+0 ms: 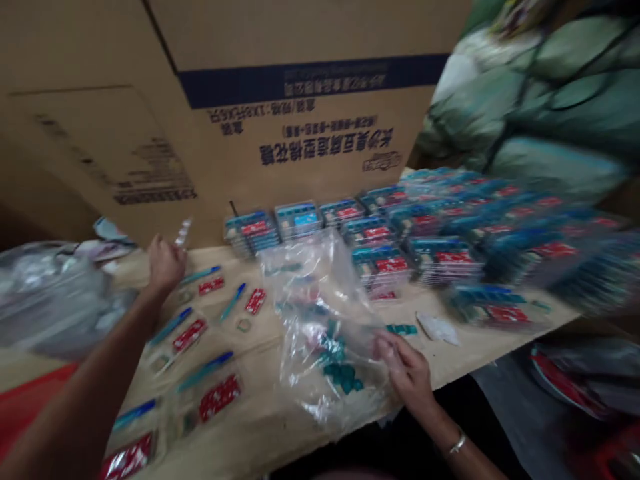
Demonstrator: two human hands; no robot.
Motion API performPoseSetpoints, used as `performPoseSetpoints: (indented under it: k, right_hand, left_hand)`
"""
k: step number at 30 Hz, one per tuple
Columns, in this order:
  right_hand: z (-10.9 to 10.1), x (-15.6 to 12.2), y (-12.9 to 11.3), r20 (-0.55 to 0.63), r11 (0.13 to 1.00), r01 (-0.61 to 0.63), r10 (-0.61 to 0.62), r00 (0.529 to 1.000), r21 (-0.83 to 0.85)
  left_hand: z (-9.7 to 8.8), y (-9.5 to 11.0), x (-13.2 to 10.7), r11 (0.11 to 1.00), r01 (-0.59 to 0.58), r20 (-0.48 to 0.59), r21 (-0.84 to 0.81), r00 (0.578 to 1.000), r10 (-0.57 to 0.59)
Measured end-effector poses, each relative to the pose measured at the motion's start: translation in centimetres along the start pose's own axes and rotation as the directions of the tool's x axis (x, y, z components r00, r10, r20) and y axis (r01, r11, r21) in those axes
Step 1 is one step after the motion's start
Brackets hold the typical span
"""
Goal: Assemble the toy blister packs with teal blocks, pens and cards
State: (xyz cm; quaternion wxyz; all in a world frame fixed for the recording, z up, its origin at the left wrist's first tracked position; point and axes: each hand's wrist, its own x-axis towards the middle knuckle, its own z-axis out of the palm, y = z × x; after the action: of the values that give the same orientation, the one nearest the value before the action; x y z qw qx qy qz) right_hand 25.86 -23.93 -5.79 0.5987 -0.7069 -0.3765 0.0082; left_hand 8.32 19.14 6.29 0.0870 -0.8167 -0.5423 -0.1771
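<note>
My right hand pinches the right edge of a clear plastic bag. Small teal pieces lie inside near its lower end. My left hand, closed, is farther off by the cardboard, with a small whitish twisted strip poking up from its fingers; blur hides what kind of thing it is. Below that hand, clear trays with a blue pen, a red patterned packet and a small ring-like piece are spread over the table.
Stacks of filled clear packs cover the table's right side. A large cardboard box stands behind. Plastic bags lie at left, above something red. Green sacks are piled at back right. A crumpled white scrap lies near the front edge.
</note>
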Motion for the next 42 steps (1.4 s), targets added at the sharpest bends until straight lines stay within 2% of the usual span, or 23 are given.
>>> performPoseSetpoints:
  k: [2,4,6,8,11,12,15,19,22,24,25,27,29,30,31,32,33,35,36,37,38,40,42]
  right_hand:
    - [-1.3,0.5,-0.5,-0.057,1.000,0.001,-0.001,0.998,-0.005]
    - [-3.2,1.3,-1.2,-0.162,1.000,0.010,-0.011,0.987,-0.005]
    - [-5.3,2.3,-2.0,-0.312,0.999,0.033,-0.035,0.950,-0.011]
    - [-7.4,3.3,-2.5,-0.461,0.998,0.066,-0.054,0.886,0.010]
    - [-9.8,4.2,-2.4,-0.593,0.990,0.104,-0.029,0.805,0.093]
    - [-10.3,4.3,-2.2,-0.606,0.987,0.108,-0.013,0.795,0.121]
    - [-11.0,4.1,-1.6,-0.605,0.983,0.099,0.013,0.796,0.153]
    - [-11.0,3.2,-1.7,-0.570,0.986,0.074,0.024,0.822,0.148]
    - [-11.3,2.4,-2.2,-0.530,0.992,0.055,0.013,0.848,0.113]
    - [-11.7,1.9,-2.6,-0.509,0.994,0.054,0.004,0.861,0.100]
    - [-11.9,1.7,-2.8,-0.498,0.994,0.056,0.000,0.867,0.098]
    - [-12.1,1.3,-3.3,-0.467,0.993,0.062,-0.009,0.884,0.099]
    - [-11.9,1.0,-3.8,-0.419,0.992,0.082,-0.034,0.908,0.098]
    - [-11.7,0.8,-4.0,-0.393,0.990,0.098,-0.053,0.918,0.097]
    - [-11.4,0.6,-4.2,-0.368,0.989,0.118,-0.076,0.927,0.093]
    - [-11.1,0.4,-4.4,-0.336,0.987,0.139,-0.103,0.936,0.083]
    - [-10.7,0.2,-4.5,-0.300,0.985,0.161,-0.135,0.944,0.066]
    - [-10.0,-0.3,-4.7,-0.210,0.975,0.221,-0.213,0.954,0.016]
    - [-9.6,-0.4,-4.8,-0.158,0.964,0.264,-0.263,0.952,-0.014]
    - [-9.4,-0.5,-4.9,-0.103,0.949,0.312,-0.315,0.943,-0.042]
    - [-9.1,-0.4,-5.0,-0.056,0.931,0.361,-0.364,0.930,-0.062]
    - [-8.5,0.0,-5.2,0.017,0.904,0.420,-0.421,0.907,-0.081]
    - [-7.8,0.7,-5.1,0.051,0.915,0.394,-0.391,0.919,-0.081]
  left_hand:
    - [-0.7,-0.7,-3.3,0.995,-0.102,-0.009,-0.013,0.995,0.102]
    - [-1.6,-0.8,-8.7,0.942,-0.326,-0.082,-0.079,0.944,0.320]
    - [-2.2,-0.4,-15.8,0.814,-0.564,-0.176,-0.138,0.823,0.540]
    - [-2.2,0.3,-23.7,0.673,-0.719,-0.251,-0.175,0.694,0.675]
    - [-0.7,1.3,-33.7,0.490,-0.845,-0.199,-0.214,0.529,0.825]
    - [-0.1,1.6,-35.8,0.469,-0.853,-0.179,-0.229,0.511,0.841]
    - [1.3,2.3,-38.2,0.472,-0.848,-0.151,-0.241,0.514,0.845]
    - [1.7,3.2,-36.4,0.493,-0.834,-0.121,-0.247,0.532,0.838]
    - [1.6,3.4,-35.2,0.471,-0.846,-0.169,-0.250,0.517,0.839]
    - [1.4,3.4,-35.0,0.475,-0.829,-0.185,-0.295,0.537,0.823]
    - [1.2,3.4,-35.0,0.493,-0.800,-0.183,-0.342,0.571,0.800]
    - [0.2,4.0,-35.1,0.562,-0.659,-0.128,-0.500,0.698,0.704]
    - [-1.5,5.4,-35.5,0.593,-0.373,0.054,-0.714,0.815,0.577]
    - [-2.4,6.5,-35.7,0.565,-0.163,0.196,-0.809,0.831,0.521]
    - [-3.2,7.9,-35.9,0.498,0.082,0.355,-0.863,0.800,0.483]
    - [-3.9,9.4,-36.0,0.381,0.335,0.495,-0.862,0.718,0.489]
    - [-4.5,11.2,-36.1,0.217,0.568,0.584,-0.794,0.611,0.534]
    - [-5.0,14.6,-36.1,-0.068,0.868,0.629,-0.492,0.408,0.662]
    - [-5.1,16.1,-36.0,-0.166,0.925,0.617,-0.342,0.354,0.702]
    - [-5.1,17.4,-35.9,-0.252,0.939,0.610,-0.234,0.344,0.714]
    - [-5.1,18.3,-35.7,-0.325,0.930,0.612,-0.171,0.359,0.705]
    - [-5.3,19.2,-35.4,-0.450,0.878,0.639,-0.166,0.443,0.629]
    - [-5.5,18.8,-35.0,-0.525,0.816,0.658,-0.242,0.536,0.529]
